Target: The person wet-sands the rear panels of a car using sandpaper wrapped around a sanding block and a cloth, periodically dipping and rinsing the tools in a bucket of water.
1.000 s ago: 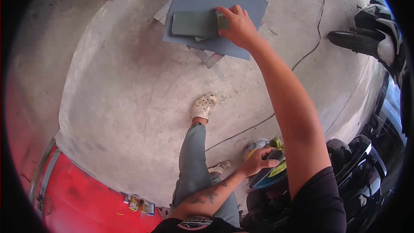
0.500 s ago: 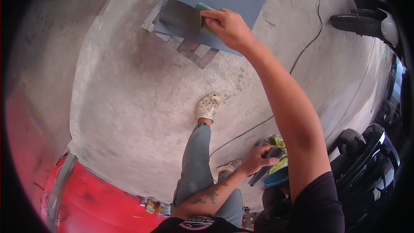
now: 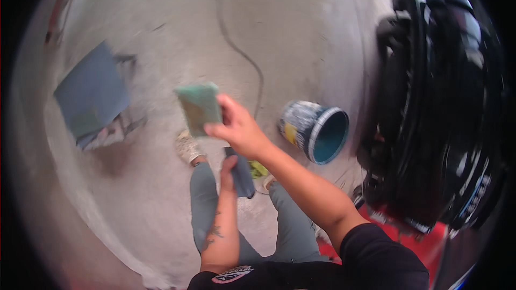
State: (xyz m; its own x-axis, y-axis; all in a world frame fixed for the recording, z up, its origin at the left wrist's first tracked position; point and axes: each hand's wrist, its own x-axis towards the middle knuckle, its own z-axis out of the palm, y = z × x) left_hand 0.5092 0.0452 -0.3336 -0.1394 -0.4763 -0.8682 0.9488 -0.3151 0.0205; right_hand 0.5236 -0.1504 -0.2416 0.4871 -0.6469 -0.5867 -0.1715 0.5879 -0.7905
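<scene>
My right hand grips a greenish, brownish-marked rectangular piece, raised above the floor. Just below it, my left hand is closed on a dark grey flat block. A yellow-green cloth shows behind the block; I cannot tell whether it is held. At the left, a large grey-blue sheet rests on a low support with a darker piece on it.
A blue-lined bucket stands right of my hands. A glossy black vehicle or its parts fills the right side. A dark cable crosses the concrete floor. Red surfaces show at the lower right.
The view has swung right. My right hand has lifted the greenish piece off the large sheet and brought it toward my left hand. The bucket now shows fully.
</scene>
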